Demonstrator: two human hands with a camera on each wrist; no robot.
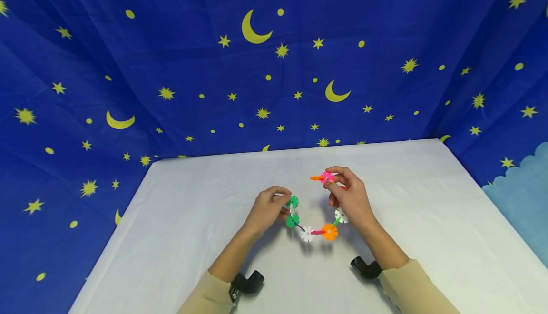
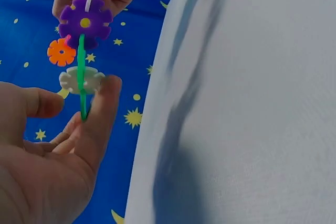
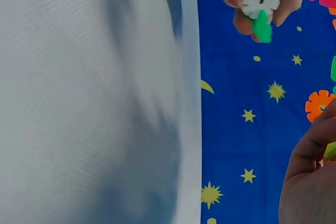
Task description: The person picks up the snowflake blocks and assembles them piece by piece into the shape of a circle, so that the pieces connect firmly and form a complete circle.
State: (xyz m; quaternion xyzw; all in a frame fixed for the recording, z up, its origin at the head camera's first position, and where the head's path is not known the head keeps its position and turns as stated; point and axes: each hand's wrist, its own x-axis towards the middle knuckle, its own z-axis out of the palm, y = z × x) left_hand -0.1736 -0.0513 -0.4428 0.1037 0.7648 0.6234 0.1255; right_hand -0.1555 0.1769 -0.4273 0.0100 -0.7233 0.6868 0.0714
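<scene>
A chain of slotted, flower-shaped plastic discs hangs in a U between my hands, above the white tabletop. My left hand (image 1: pixel 267 209) holds its left end, at a green disc (image 1: pixel 293 201); in the left wrist view the index fingertip is against a white disc (image 2: pixel 86 80). Along the lower curve are a white disc (image 1: pixel 307 233) and an orange disc (image 1: pixel 329 231). My right hand (image 1: pixel 353 200) pinches a pink disc (image 1: pixel 327 177) between thumb and fingers, with an orange disc (image 1: pixel 317 178) sticking out edge-on to the left. The right palm hides part of the chain.
The white-covered table (image 1: pixel 180 238) lies below both hands. A blue curtain (image 1: pixel 205 66) with yellow stars and moons surrounds its back and sides. Black curved pieces (image 1: pixel 252 283) sit by both wrists, near the beige sleeves (image 1: pixel 205 295). A light blue patch shows at the right edge.
</scene>
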